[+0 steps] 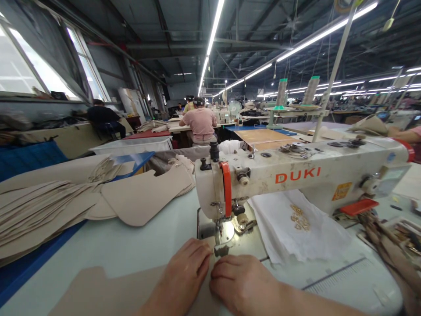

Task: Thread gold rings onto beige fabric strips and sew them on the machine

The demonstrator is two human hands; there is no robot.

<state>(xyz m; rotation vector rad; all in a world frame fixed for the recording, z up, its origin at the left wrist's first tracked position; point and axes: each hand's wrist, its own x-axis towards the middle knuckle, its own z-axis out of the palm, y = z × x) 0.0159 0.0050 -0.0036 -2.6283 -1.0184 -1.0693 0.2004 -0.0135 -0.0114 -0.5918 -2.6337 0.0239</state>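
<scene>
A beige fabric panel (118, 287) lies on the pale tabletop, its narrow end reaching toward the needle of a white sewing machine (256, 175) marked DUKI. My left hand (186, 274) is closed on the panel's edge, thumb and fingers pressed together just in front of the needle area. Close beside it, my right hand (241, 278) has its fingers curled down on the same panel. The presser foot (221, 228) is above the metal plate, a short way beyond my fingertips. Part of the panel is hidden beneath both hands.
Stacked beige panels (42, 210) spread over the left side, with another cut panel (141, 197) nearer the machine. Under the machine arm, small gold-coloured metal pieces (299, 218) rest on a white cloth (263, 215). Thread cones (311, 91) stand behind. A person (200, 122) sits ahead.
</scene>
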